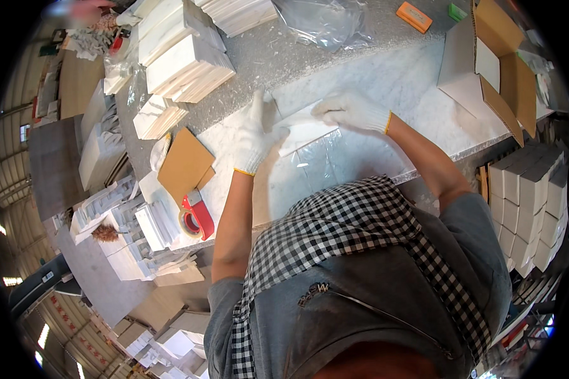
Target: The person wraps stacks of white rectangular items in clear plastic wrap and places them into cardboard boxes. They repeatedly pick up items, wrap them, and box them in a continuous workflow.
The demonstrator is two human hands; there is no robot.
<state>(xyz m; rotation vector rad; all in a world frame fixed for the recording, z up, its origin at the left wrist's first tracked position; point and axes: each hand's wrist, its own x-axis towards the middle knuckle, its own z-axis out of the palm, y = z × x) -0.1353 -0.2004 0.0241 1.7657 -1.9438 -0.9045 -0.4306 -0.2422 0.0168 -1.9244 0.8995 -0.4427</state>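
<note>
A white rectangular tile (307,131) lies between my hands on the pale marble worktop, slightly tilted toward the upper right. My left hand (254,136), in a white knit glove, is beside the tile's left end with thumb and fingers apart. Gloved as well, my right hand (353,112) has its fingers bent and pinched at the tile's upper right end; its fingertips are partly hidden. Clear plastic film (322,156) spreads from the tile's near edge toward my body. Whether the tile is inside the film, I cannot tell.
Stacks of white tiles (186,66) stand at the far left. Left of my forearm are brown cardboard (184,159) and a red tape dispenser (199,216). An open carton (458,76) stands right. Clear plastic bags (329,24) and an orange block (414,17) lie far back.
</note>
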